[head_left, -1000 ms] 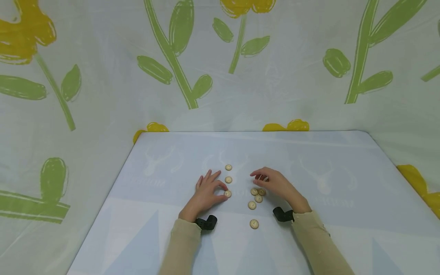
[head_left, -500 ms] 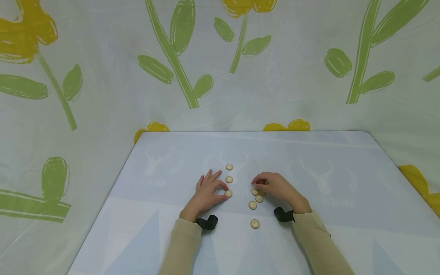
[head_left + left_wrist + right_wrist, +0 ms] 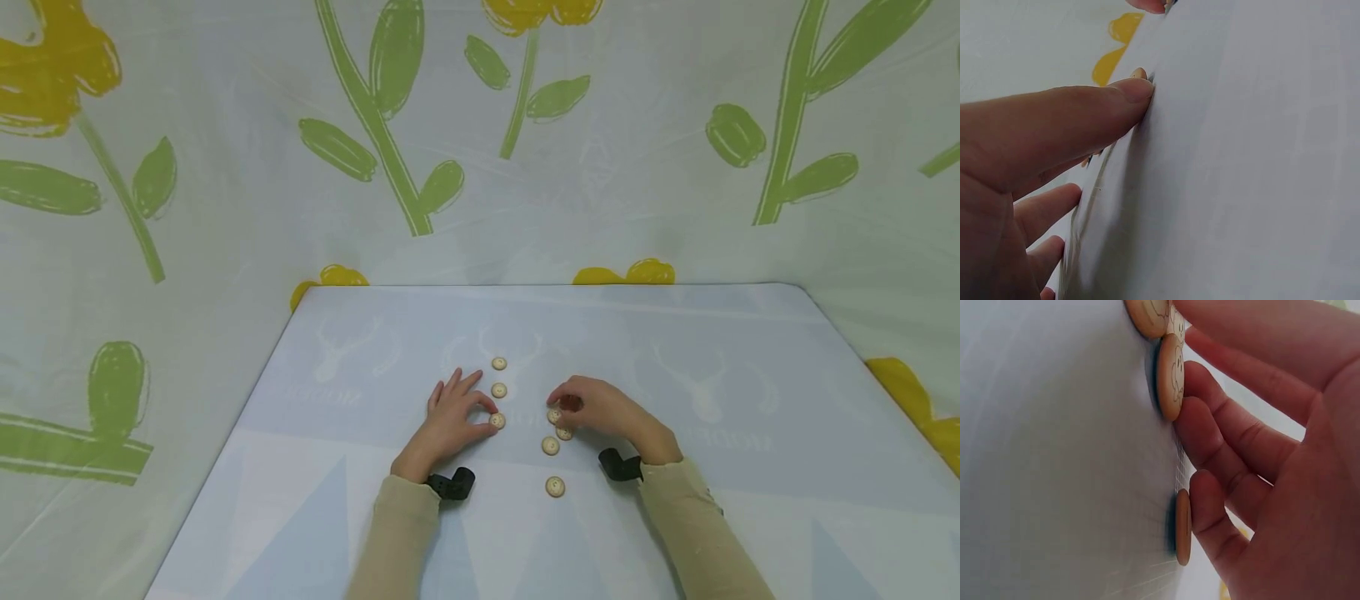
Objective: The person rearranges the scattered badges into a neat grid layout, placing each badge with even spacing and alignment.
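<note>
Small round wooden discs with drawn pictures lie on the table. My left hand (image 3: 453, 421) pinches one wooden disc (image 3: 497, 421) between thumb and index finger at the table surface. In the left wrist view, most of that disc (image 3: 1139, 73) hides behind the thumb. My right hand (image 3: 600, 408) is bent over the clustered discs, its fingertips right at a disc (image 3: 553, 416). Another disc (image 3: 564, 433) shows partly below them. In the right wrist view, the lower fingers touch or nearly touch two discs (image 3: 1170, 378); whether the thumb and index finger grip one, I cannot tell.
Two discs (image 3: 499, 390) stand in a line beyond the left hand's disc. Nearer the body lie two single discs (image 3: 555, 487). The pale patterned table (image 3: 720, 517) meets a flowered cloth (image 3: 637, 192) at its back and sides. Both wrists wear black cameras (image 3: 453, 483).
My right hand has come down and toward the body onto the disc cluster, covering one disc there. The left hand keeps its place with its disc.
</note>
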Motion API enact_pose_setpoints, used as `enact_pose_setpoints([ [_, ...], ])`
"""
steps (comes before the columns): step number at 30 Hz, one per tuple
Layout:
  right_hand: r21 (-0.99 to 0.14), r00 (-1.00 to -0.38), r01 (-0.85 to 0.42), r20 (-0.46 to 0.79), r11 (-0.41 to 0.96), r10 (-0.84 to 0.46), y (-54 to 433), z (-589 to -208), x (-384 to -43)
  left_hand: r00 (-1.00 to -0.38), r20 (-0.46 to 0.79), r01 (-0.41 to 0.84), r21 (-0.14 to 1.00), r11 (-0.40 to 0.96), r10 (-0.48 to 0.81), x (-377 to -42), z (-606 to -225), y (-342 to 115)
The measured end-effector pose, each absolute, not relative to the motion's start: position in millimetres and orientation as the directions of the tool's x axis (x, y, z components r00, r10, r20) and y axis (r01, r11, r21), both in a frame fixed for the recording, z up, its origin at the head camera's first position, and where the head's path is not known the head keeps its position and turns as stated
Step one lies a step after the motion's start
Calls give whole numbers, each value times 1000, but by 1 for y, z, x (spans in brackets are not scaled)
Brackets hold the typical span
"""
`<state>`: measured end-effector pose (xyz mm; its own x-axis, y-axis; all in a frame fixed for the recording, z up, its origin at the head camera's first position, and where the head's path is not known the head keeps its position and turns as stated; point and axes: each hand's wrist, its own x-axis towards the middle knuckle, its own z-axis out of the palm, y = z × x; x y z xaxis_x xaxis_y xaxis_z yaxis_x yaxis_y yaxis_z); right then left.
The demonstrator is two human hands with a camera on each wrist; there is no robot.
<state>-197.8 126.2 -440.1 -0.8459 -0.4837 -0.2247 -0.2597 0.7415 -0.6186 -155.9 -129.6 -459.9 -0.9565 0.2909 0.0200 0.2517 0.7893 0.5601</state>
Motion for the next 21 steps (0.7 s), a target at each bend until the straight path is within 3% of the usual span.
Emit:
enact_pose_setpoints([
  [21, -580, -844, -317, -188, 750, -502, 120, -442, -196, -955, 24, 255, 576, 776, 296, -156, -461, -130],
])
